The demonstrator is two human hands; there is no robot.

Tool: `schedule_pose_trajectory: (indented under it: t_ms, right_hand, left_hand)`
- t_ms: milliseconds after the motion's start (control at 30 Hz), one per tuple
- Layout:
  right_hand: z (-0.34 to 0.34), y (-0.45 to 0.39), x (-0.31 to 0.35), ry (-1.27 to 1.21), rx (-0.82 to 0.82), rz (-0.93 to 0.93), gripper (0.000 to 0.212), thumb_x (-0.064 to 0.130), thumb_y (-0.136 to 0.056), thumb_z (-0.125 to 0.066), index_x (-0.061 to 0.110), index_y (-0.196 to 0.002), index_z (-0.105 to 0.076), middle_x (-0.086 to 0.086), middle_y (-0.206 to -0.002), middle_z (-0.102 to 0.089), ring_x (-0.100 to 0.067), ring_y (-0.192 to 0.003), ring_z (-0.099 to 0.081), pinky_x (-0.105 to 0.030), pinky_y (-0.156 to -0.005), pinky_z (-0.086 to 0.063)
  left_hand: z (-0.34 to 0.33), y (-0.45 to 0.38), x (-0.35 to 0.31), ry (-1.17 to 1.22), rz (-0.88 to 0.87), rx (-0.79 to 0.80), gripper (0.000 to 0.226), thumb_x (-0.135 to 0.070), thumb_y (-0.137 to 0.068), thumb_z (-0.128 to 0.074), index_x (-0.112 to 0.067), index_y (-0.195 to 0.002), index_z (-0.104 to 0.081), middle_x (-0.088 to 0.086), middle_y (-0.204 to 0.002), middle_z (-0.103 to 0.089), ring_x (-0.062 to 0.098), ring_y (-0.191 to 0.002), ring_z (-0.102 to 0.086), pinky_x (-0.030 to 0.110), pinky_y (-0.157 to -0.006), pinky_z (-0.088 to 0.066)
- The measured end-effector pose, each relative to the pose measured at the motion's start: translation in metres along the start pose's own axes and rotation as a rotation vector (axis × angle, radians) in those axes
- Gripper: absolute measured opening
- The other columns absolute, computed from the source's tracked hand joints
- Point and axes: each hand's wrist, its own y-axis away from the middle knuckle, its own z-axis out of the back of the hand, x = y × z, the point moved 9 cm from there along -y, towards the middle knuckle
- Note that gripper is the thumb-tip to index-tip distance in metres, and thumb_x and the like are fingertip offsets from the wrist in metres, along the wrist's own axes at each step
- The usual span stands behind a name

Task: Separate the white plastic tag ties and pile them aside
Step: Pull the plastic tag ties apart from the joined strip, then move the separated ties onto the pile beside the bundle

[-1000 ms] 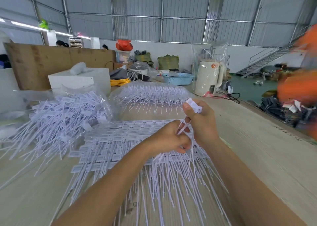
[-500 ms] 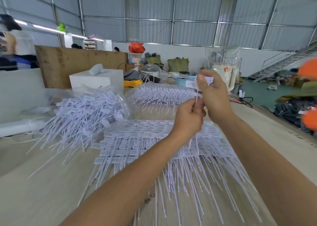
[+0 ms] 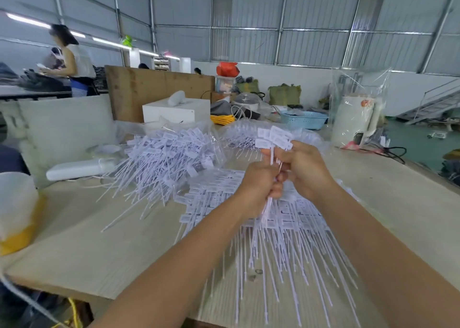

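Hands: left (image 3: 258,181) and right (image 3: 307,168) both grip tie bunch (image 3: 272,138) above flat ties (image 3: 286,218); pile (image 3: 169,158) left of them.

Place: a large industrial shed used as a packing or sorting workshop
Shell: corrugated metal walls and roof (image 3: 249,16) on steel framing; strip lights (image 3: 27,20) high on the left; a metal staircase (image 3: 433,103) at the right
Work surface: a long plywood table (image 3: 99,240) heaped with white plastic tag ties (image 3: 169,158), some in clear bags
Stock: sacks (image 3: 283,94), a blue basket (image 3: 306,120) and a white box (image 3: 174,111) behind
People: another worker (image 3: 72,61) standing at a far table
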Motion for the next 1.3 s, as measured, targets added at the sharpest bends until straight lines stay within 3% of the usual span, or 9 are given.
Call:
schedule_pose_trajectory:
  t_ms: [200, 300, 400, 500, 567, 667, 800, 1033, 1300]
  right_hand:
    - [-0.050, 0.005, -0.041, -0.071, -0.004, -0.196, 0.012, -0.007, -0.082, -0.060, -0.005, -0.092, -0.067, -0.017, -0.091, -0.072, -0.025, -0.074, -0.061, -0.029, -0.065, -0.049]
    - [-0.099, 0.008, -0.041, -0.016, 0.114, -0.168, 0.005, -0.005, -0.080, -0.065, -0.006, -0.083, -0.068, -0.026, -0.096, -0.069, -0.029, -0.077, -0.064, -0.032, -0.069, -0.053]
    - [-0.148, 0.010, -0.043, 0.070, 0.249, -0.154, 0.038, 0.000, -0.084, -0.064, 0.004, -0.120, -0.053, -0.020, -0.107, -0.066, -0.030, -0.092, -0.066, -0.039, -0.080, -0.054]
    - [-0.181, 0.013, -0.051, 0.112, 0.378, -0.171, 0.067, -0.002, -0.084, -0.064, 0.016, -0.141, -0.033, -0.014, -0.105, -0.066, -0.024, -0.082, -0.065, -0.040, -0.079, -0.054]
    - [-0.189, 0.015, -0.055, 0.170, 0.444, -0.147, 0.060, -0.005, -0.084, -0.062, 0.014, -0.136, -0.040, -0.007, -0.095, -0.068, -0.019, -0.072, -0.065, -0.035, -0.073, -0.055]
    - [-0.187, 0.015, -0.062, 0.260, 0.497, -0.108, 0.046, -0.006, -0.084, -0.061, 0.012, -0.125, -0.048, -0.005, -0.090, -0.069, -0.016, -0.065, -0.065, -0.028, -0.065, -0.053]
    - [-0.175, 0.011, -0.064, 0.301, 0.520, -0.068, 0.028, 0.001, -0.086, -0.062, 0.018, -0.108, -0.055, -0.005, -0.090, -0.071, -0.012, -0.060, -0.066, -0.018, -0.056, -0.052]
    - [-0.147, 0.003, -0.064, 0.317, 0.501, -0.016, 0.022, 0.006, -0.088, -0.062, 0.023, -0.101, -0.058, 0.000, -0.085, -0.073, -0.014, -0.065, -0.069, -0.019, -0.058, -0.052]
    - [-0.102, 0.001, -0.051, 0.301, 0.426, -0.011, 0.021, -0.003, -0.090, -0.054, 0.013, -0.101, -0.062, -0.001, -0.081, -0.073, -0.015, -0.060, -0.067, -0.018, -0.054, -0.050]
  left_hand:
    - [0.068, 0.029, -0.020, -0.811, -0.267, -0.235, 0.023, -0.008, -0.097, -0.042, -0.009, -0.089, -0.064, -0.001, -0.072, -0.058, 0.005, -0.056, -0.048, 0.012, -0.049, -0.037]
    - [0.113, 0.046, -0.037, -0.934, -0.311, -0.345, 0.029, -0.007, -0.096, -0.044, -0.015, -0.071, -0.057, -0.001, -0.067, -0.057, 0.008, -0.055, -0.047, 0.016, -0.050, -0.035]
    - [0.170, 0.055, -0.055, -0.968, -0.278, -0.518, 0.034, -0.003, -0.092, -0.047, -0.013, -0.060, -0.049, 0.007, -0.063, -0.052, 0.020, -0.062, -0.045, 0.029, -0.056, -0.029]
    - [0.222, 0.055, -0.075, -1.073, -0.243, -0.709, 0.042, 0.008, -0.082, -0.044, -0.013, -0.049, -0.031, 0.006, -0.052, -0.036, 0.024, -0.063, -0.035, 0.031, -0.056, -0.018]
    - [0.245, 0.043, -0.083, -1.216, -0.171, -0.764, 0.043, 0.009, -0.083, -0.043, -0.013, -0.051, -0.026, 0.006, -0.052, -0.037, 0.032, -0.067, -0.043, 0.029, -0.056, -0.018]
    - [0.265, 0.015, -0.082, -1.367, -0.019, -0.755, 0.033, 0.001, -0.090, -0.042, -0.009, -0.060, -0.035, 0.022, -0.094, -0.063, 0.035, -0.099, -0.056, 0.030, -0.076, -0.035]
    - [0.269, -0.022, -0.078, -1.407, 0.064, -0.765, 0.015, 0.001, -0.087, -0.045, 0.006, -0.092, -0.059, 0.024, -0.111, -0.062, 0.035, -0.106, -0.058, 0.034, -0.085, -0.045]
    - [0.271, -0.062, -0.060, -1.800, 0.289, -0.723, 0.035, -0.012, -0.092, -0.049, -0.005, -0.126, -0.051, 0.018, -0.131, -0.048, 0.032, -0.122, -0.042, 0.037, -0.098, -0.039]
    - [0.211, -0.036, -0.094, -2.068, 0.261, -0.789, 0.029, -0.023, -0.089, -0.046, -0.015, -0.113, -0.059, 0.014, -0.125, -0.042, 0.031, -0.118, -0.038, 0.046, -0.098, -0.030]
